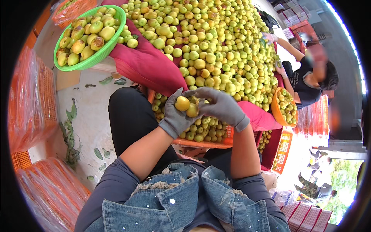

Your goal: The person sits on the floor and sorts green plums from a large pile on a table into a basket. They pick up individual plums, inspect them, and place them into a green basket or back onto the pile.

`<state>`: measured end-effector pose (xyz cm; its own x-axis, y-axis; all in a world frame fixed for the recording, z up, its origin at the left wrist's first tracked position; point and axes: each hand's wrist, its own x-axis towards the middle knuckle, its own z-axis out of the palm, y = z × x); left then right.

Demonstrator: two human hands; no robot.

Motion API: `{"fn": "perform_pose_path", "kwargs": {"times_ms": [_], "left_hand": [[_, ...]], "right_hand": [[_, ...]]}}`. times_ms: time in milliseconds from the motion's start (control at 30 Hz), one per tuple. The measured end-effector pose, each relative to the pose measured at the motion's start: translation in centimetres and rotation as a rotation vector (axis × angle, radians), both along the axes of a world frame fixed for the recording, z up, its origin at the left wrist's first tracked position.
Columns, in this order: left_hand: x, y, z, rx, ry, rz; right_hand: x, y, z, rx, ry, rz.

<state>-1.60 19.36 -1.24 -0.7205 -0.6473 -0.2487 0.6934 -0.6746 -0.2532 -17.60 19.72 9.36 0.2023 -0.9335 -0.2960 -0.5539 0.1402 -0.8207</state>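
Observation:
My left hand (176,116), in a grey knit glove, holds several yellow-green fruits that look like jujubes. A smooth yellow jujube (182,103) sits at its fingers, and a browner jujube (192,110) lies against it on the palm side. From the right, my right hand (223,105), gloved alike, reaches its bent fingers and thumb to these fruits; whether it grips one is hidden. Below both hands stands an orange plastic crate (200,143) with many jujubes inside. Just beyond them, a large heap of jujubes (220,58) covers the red cloth (153,65).
A green plastic basket (117,37) full of brown-blotched jujubes stands at upper left. At right, a gloved co-worker (310,69) reaches into the heap beside an orange basket (276,111). Plastic-wrapped orange crates (34,98) line the left. Leaves (69,130) litter the floor.

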Motion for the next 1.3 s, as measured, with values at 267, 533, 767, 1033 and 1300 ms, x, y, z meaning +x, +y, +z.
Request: {"fn": "perform_pose_path", "kwargs": {"times_ms": [267,533,767,1033,1300], "left_hand": [[0.8,-0.7,0.3,0.054,0.032,0.099],[1.2,-0.7,-0.9,-0.103,-0.14,0.031],[6.1,-0.5,2.7,-0.41,-0.509,0.265],[23.1,-8.9,10.3,-0.721,-1.296,1.091],[31.9,-18.2,10.4,-0.827,-1.87,1.141]], "right_hand": [[0.0,-9.4,-6.8,-0.525,0.899,-0.309],[0.6,-7.5,-8.1,-0.472,1.18,-0.267],[-1.7,1.8,-11.0,-0.582,0.985,-0.404],[-7.4,12.4,-16.7,-0.536,0.987,-0.393],[-7.1,11.9,-19.1,-0.386,0.745,-0.539]]}}
